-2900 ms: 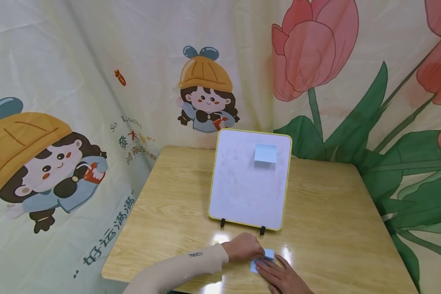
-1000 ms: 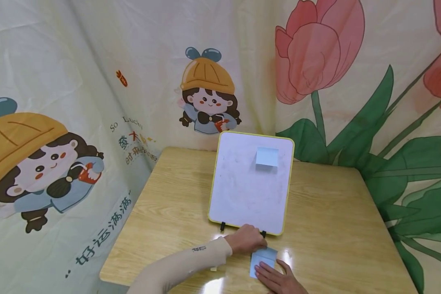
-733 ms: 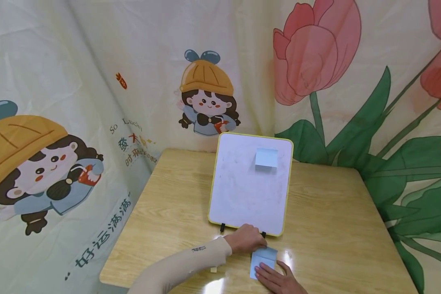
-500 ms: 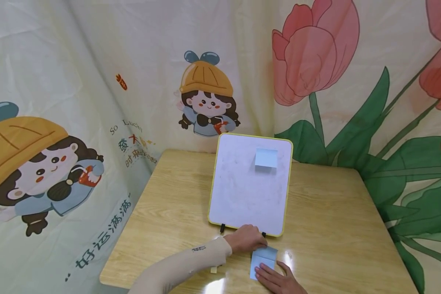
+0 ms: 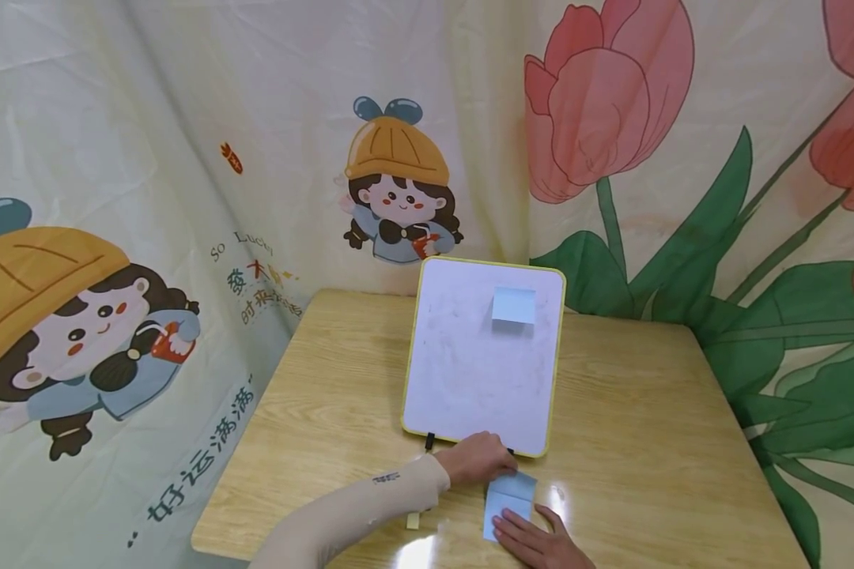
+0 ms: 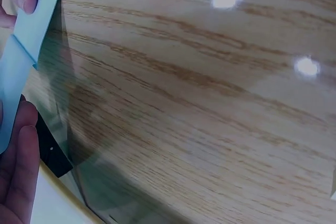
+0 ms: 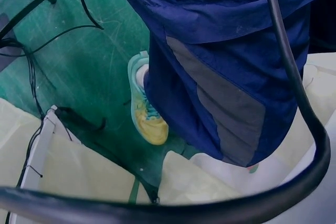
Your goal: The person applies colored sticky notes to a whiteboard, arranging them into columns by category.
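Head view alone shows whiteboard (image 5: pixel 480 367), right hand (image 5: pixel 541 541).

Count taken from the head view: one wooden table (image 5: pixel 633 442); one whiteboard (image 5: pixel 470 379) with a yellow rim, standing on two black feet (image 5: pixel 430 439); two blue sticky-note items, namely one sticky note (image 5: pixel 514 305) on the whiteboard and one blue note pad (image 5: pixel 507 506) on the table; two hands, one left hand (image 5: pixel 478 458) and one right hand (image 5: pixel 541 541); one small pale scrap (image 5: pixel 413 521) near the table's front edge; two cartoon girls and three tulip blooms were printed on the backdrop
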Demonstrator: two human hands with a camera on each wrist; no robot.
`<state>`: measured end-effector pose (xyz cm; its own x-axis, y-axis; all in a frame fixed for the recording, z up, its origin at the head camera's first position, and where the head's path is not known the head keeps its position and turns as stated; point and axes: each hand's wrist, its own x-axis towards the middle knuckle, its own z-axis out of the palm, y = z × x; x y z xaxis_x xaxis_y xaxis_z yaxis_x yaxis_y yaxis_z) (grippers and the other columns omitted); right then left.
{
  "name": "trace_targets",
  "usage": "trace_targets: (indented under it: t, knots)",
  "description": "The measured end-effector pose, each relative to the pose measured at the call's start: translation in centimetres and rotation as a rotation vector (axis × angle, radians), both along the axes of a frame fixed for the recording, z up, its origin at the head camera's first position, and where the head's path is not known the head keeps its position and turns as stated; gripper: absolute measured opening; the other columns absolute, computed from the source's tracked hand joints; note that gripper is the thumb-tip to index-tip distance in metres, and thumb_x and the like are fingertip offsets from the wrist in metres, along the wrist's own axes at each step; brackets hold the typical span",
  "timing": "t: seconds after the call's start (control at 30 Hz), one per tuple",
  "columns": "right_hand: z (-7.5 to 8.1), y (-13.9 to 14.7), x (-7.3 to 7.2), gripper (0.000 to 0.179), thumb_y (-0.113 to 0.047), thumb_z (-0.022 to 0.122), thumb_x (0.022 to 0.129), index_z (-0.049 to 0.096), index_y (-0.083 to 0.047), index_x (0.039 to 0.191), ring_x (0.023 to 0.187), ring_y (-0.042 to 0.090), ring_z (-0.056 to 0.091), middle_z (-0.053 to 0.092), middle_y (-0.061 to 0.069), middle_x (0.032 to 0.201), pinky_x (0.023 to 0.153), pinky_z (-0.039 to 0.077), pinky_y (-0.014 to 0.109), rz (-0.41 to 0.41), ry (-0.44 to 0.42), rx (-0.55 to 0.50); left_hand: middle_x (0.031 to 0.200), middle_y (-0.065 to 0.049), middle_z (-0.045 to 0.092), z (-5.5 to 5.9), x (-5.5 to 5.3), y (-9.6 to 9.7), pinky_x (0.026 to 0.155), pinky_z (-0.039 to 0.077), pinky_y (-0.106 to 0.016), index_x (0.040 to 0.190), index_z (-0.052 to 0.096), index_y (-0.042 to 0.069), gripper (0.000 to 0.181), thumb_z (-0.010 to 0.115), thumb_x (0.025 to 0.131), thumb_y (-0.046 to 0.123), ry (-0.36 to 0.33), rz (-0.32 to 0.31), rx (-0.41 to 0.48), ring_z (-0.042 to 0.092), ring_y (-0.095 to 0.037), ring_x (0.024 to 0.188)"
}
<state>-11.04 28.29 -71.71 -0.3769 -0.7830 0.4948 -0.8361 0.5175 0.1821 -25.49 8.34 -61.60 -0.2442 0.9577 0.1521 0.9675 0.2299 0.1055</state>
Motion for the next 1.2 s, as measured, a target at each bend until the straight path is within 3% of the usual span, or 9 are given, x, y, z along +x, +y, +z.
trace_targets:
  t: [0.2, 0.4, 0.53, 0.93, 1.07, 1.2]
  knots:
    - [0.2, 0.0, 0.0, 0.061, -0.055, 0.040, 0.098, 0.055, -0.013, 0.139, 0.126, 0.016, 0.053, 0.052, 0.001, 0.142, 0.100, 0.025, 0.052, 0.000, -0.018, -0.007, 0.086, 0.016, 0.071, 0.7, -0.3, 0.2, 0.065, 0.047, -0.011, 0.096, 0.078, 0.026, 0.014, 0.064, 0.095, 0.026, 0.042, 0.006, -0.013, 0.063, 0.003, 0.071]
    - [0.2, 0.0, 0.1, 0.062, -0.056, 0.042, 0.097, 0.055, -0.012, 0.139, 0.126, 0.017, 0.052, 0.051, 0.002, 0.144, 0.101, 0.023, 0.053, 0.001, -0.041, -0.014, 0.086, 0.013, 0.072, 2.4, -1.3, 0.4, 0.067, 0.047, -0.012, 0.095, 0.077, 0.024, 0.015, 0.063, 0.096, 0.021, 0.007, 0.049, 0.051, 0.063, 0.001, 0.071]
    - [0.2, 0.1, 0.2, 0.062, -0.057, 0.041, 0.097, 0.056, -0.013, 0.138, 0.125, 0.017, 0.054, 0.052, 0.001, 0.142, 0.100, 0.025, 0.052, -0.005, -0.022, -0.012, 0.090, 0.013, 0.073, 3.4, -1.5, 0.3, 0.069, 0.048, -0.012, 0.100, 0.078, 0.024, 0.015, 0.063, 0.095, 0.020, 0.032, 0.031, 0.041, 0.065, 0.000, 0.074]
    - [0.2, 0.1, 0.3, 0.062, -0.057, 0.041, 0.097, 0.057, -0.014, 0.137, 0.124, 0.016, 0.054, 0.053, 0.001, 0.141, 0.100, 0.025, 0.051, -0.006, -0.026, -0.016, 0.086, 0.014, 0.072, 3.5, -0.5, -0.3, 0.066, 0.048, -0.012, 0.095, 0.078, 0.025, 0.014, 0.065, 0.095, 0.023, 0.034, 0.001, 0.027, 0.065, 0.002, 0.072]
    - [1.5, -0.3, 0.1, 0.053, -0.049, 0.044, 0.099, 0.060, -0.013, 0.134, 0.122, 0.015, 0.055, 0.056, -0.001, 0.138, 0.096, 0.028, 0.046, 0.003, -0.069, -0.002, 0.079, 0.016, 0.070, 4.0, -0.6, -0.9, 0.059, 0.047, -0.015, 0.091, 0.077, 0.028, 0.012, 0.067, 0.093, 0.022, 0.065, 0.021, 0.045, 0.062, -0.001, 0.065]
    - [4.1, -0.6, -0.5, 0.042, -0.035, 0.056, 0.096, 0.063, -0.011, 0.130, 0.121, 0.016, 0.057, 0.061, -0.002, 0.132, 0.091, 0.034, 0.039, 0.036, -0.209, -0.010, 0.074, 0.016, 0.068, 4.4, -0.9, -1.6, 0.054, 0.046, -0.020, 0.089, 0.077, 0.033, 0.015, 0.068, 0.090, 0.021, 0.108, 0.069, 0.045, 0.059, -0.004, 0.060]
